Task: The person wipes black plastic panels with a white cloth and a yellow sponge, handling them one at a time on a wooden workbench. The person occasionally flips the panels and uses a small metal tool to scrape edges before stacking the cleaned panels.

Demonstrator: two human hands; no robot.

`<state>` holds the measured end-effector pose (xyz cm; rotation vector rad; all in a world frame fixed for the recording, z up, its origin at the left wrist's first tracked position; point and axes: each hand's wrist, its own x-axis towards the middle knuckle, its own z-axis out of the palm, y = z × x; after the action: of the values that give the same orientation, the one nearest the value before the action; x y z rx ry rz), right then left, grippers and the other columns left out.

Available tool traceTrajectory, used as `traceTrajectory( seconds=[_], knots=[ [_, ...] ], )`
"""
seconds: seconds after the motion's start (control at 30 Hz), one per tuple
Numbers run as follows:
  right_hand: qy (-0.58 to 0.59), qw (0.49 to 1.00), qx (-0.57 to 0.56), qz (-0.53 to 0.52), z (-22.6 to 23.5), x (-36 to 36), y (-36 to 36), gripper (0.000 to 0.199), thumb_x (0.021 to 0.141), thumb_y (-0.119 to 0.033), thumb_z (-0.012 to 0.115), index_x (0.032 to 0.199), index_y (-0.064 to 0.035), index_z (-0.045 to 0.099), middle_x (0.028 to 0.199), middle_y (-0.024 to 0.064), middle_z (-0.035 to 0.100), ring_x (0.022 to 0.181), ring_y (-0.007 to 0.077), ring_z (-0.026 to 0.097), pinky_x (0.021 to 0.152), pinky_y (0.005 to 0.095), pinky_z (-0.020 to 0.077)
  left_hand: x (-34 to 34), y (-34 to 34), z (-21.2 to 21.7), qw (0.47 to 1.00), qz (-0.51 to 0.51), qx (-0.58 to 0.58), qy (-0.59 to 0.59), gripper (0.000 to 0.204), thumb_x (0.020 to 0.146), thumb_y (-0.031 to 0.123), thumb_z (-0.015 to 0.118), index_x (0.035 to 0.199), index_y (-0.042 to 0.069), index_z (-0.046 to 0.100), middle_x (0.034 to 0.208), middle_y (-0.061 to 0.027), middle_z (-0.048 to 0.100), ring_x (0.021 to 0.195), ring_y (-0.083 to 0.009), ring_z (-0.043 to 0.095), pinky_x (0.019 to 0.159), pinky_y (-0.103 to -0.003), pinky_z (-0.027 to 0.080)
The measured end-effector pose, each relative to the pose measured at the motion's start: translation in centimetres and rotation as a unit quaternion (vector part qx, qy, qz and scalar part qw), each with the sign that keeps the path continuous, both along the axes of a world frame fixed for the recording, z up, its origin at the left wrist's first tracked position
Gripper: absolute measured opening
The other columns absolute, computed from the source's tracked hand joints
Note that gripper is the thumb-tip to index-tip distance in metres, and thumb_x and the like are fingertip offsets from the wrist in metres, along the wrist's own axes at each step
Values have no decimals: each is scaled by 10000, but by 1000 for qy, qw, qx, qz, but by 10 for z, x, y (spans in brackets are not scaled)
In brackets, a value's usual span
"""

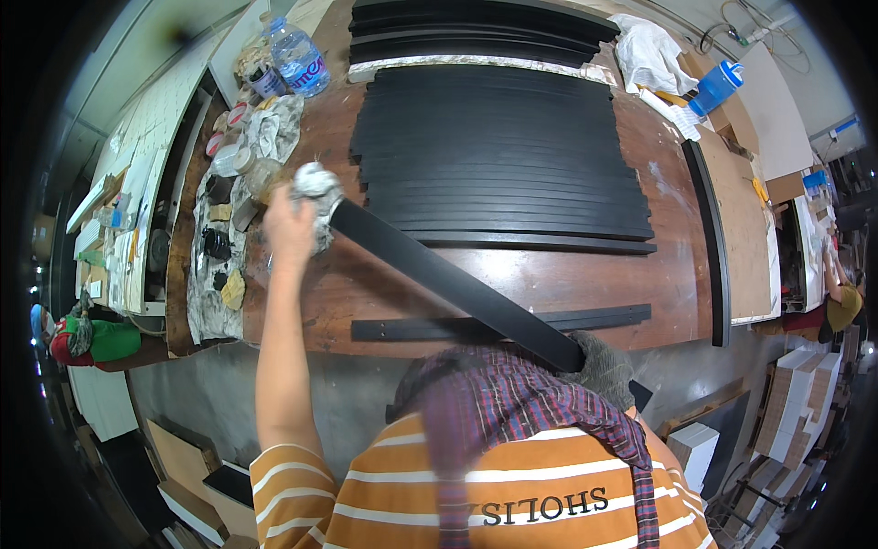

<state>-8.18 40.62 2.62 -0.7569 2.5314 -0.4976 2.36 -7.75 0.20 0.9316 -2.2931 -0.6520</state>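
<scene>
A long black slat (pixel 448 284) slants in front of me over the near part of the table. Around its near right end is my right hand (pixel 602 368), in a grey knit glove. At the far left end, my left hand (pixel 289 227) is bare and closed on a crumpled whitish rag (pixel 317 186), which covers that tip of the slat. Motion blurs the left fingers somewhat. Beneath the slat, a second black slat (pixel 402 329) lies along the table's front edge. Beyond it, several black slats (pixel 494 156) lie side by side in a wide row.
The brown table (pixel 320 297) carries another stack of black slats (pixel 476 32) at the far edge. Jars, stained cloth (pixel 215 306) and a water bottle (pixel 298 57) line the left side. A blue bottle (pixel 718 87) and white cloth (pixel 647 55) are far right. Other people work at both sides.
</scene>
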Motion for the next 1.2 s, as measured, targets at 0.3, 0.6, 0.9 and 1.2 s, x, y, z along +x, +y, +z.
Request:
traceTrajectory(
  seconds=[0.3, 0.6, 0.9, 1.2],
  knots=[
    [41, 997, -55, -24, 20, -2, -15, 483, 664, -324, 865, 1084, -123, 738, 954, 128, 739, 870, 336, 714, 784, 419, 549, -9, 79, 24, 988, -111, 12, 103, 335, 923, 16, 580, 1257, 0, 560, 1226, -157, 620, 1113, -257, 619, 1017, -386, 486],
    [-37, 985, -145, 89, 2, -31, -2, 515, 786, -302, 758, 1228, -53, 667, 1137, 189, 701, 1079, 383, 661, 944, 459, 521, 34, 16, -8, 958, 122, 19, 257, 463, 907, -21, 586, 1366, -40, 526, 1296, -164, 606, 1140, -243, 609, 1010, -352, 472],
    [77, 890, -264, 364, -15, -42, -50, 265, 860, -92, 726, 1112, -48, 655, 836, 187, 678, 812, 358, 683, 640, 447, 546, -37, 208, 39, 893, -412, -174, 55, 403, 781, 241, 736, 1170, 142, 699, 1363, -129, 635, 1359, -238, 547, 1101, -590, 396],
    [-232, 913, -209, 263, -39, -46, -24, 260, 975, -154, 650, 1208, -41, 669, 1164, 173, 693, 906, 328, 685, 770, 425, 535, -41, 12, 19, 988, -121, -70, 61, 288, 847, 37, 637, 1124, -34, 662, 1244, -226, 682, 1155, -378, 668, 962, -429, 541]
  ],
)
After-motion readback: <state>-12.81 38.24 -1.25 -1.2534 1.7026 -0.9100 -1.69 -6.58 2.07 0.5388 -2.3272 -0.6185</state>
